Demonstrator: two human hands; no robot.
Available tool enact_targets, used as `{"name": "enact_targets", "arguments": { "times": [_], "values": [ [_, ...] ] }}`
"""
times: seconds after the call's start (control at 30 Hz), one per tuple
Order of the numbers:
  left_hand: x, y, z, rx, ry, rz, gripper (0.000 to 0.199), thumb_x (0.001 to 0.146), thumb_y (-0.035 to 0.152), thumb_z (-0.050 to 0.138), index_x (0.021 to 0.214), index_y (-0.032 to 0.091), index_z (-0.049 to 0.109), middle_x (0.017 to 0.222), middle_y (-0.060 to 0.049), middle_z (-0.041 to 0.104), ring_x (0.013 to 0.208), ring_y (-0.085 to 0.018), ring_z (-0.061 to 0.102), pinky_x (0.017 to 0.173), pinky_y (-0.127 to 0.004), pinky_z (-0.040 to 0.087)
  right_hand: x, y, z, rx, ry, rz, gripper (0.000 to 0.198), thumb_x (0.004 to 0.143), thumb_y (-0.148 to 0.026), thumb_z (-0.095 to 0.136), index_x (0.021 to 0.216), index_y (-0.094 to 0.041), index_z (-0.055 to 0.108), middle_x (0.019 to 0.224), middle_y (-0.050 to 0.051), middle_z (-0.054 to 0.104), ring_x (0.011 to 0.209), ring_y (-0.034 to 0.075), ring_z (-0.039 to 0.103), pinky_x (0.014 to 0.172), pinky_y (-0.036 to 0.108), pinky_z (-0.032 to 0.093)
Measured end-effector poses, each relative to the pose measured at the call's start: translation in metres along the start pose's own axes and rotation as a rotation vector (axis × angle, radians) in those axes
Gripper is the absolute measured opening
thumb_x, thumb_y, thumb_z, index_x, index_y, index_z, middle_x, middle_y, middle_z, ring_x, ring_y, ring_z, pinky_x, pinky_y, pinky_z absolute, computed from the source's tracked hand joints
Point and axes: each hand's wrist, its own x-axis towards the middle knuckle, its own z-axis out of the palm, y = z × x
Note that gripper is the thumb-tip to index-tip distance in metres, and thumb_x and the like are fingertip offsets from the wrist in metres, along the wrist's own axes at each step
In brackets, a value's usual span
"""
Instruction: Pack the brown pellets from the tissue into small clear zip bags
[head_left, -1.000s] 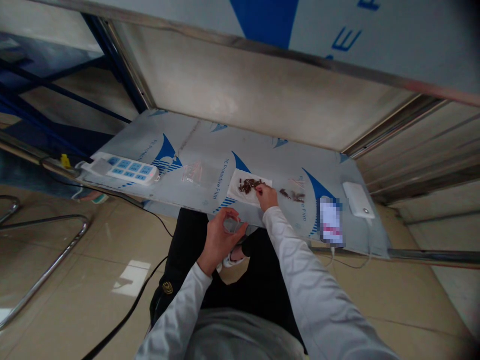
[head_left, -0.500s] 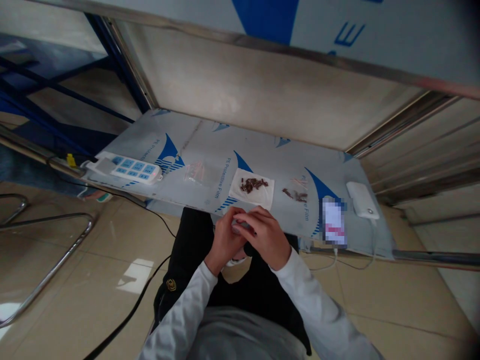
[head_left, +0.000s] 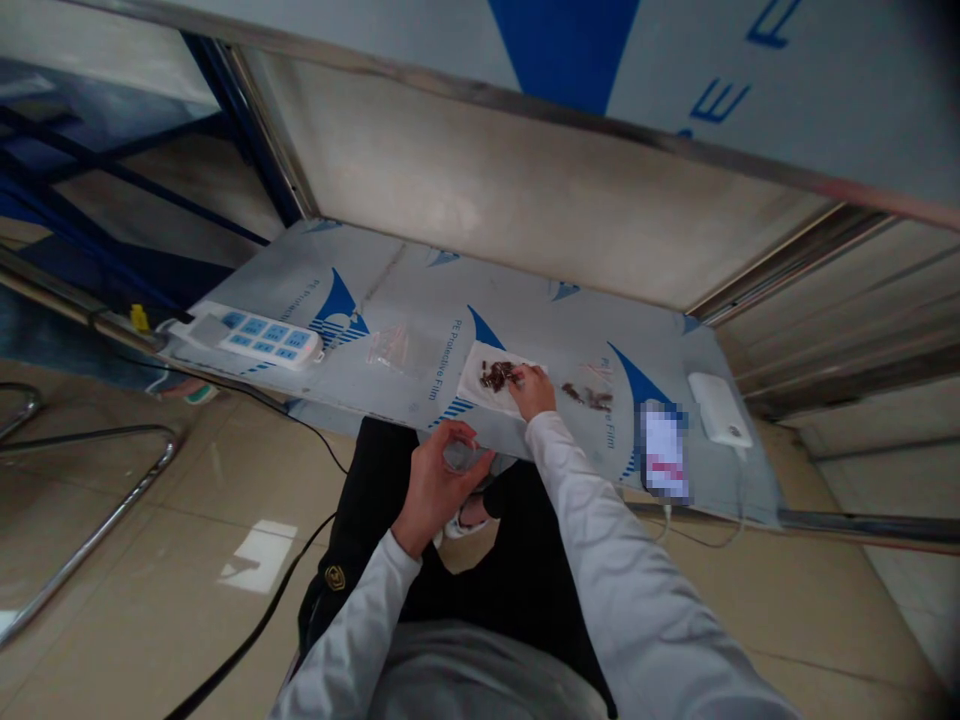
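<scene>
L hand (head_left: 435,480) grips small clear plastic bag (head_left: 461,455) just below film-covered metal table (head_left: 390,290) front edge. R hand (head_left: 531,390) pinches at pile of small brown metal parts (head_left: 496,375) on white paper sheet (head_left: 474,385) nr that edge. Open tabletop behind; white power strip (head_left: 259,338) far left, well apart.

Table (head_left: 390,290): metal under glossy printed plastic film. Small bag (head_left: 459,455): clear plastic. Floor tiles (head_left: 150,560): glossy, smooth.
</scene>
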Motion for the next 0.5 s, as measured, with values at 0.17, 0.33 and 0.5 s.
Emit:
{"name": "enact_targets", "arguments": {
  "times": [0.17, 0.33, 0.5],
  "values": [
    [0.0003, -0.0033, -0.0028, 0.011, 0.016, -0.005, 0.026, 0.071, 0.030, 0.070, 0.089, 0.019, 0.054, 0.077, 0.002, 0.064, 0.071, -0.013, 0.062, 0.068, -0.024, 0.047, 0.0001, -0.0005, 0.0100, -0.053, -0.042, -0.004, 0.017, 0.078, -0.014, 0.054, 0.089, -0.016, 0.067, 0.097, 0.011, 0.064, 0.091, 0.022, 0.059, 0.088, 0.035, 0.044],
    [0.0010, -0.0056, -0.0016, 0.002, 0.017, 0.006, 0.025, 0.072, 0.030, 0.070, 0.089, 0.019, 0.055, 0.077, 0.001, 0.064, 0.072, -0.013, 0.062, 0.069, -0.024, 0.047, -0.0009, -0.0008, 0.0098, -0.078, -0.062, 0.016, 0.018, 0.078, -0.013, 0.054, 0.088, -0.016, 0.069, 0.094, 0.010, 0.066, 0.089, 0.021, 0.060, 0.086, 0.033, 0.045],
    [0.0005, -0.0058, -0.0009, 0.003, 0.009, -0.005, 0.025, 0.071, 0.031, 0.070, 0.088, 0.019, 0.055, 0.078, 0.001, 0.064, 0.072, -0.013, 0.062, 0.069, -0.024, 0.047, -0.0054, -0.0031, 0.0079, -0.052, -0.044, 0.036, 0.025, 0.074, -0.005, 0.052, 0.088, -0.017, 0.070, 0.095, 0.010, 0.067, 0.090, 0.021, 0.061, 0.084, 0.033, 0.046]
  ]
}}
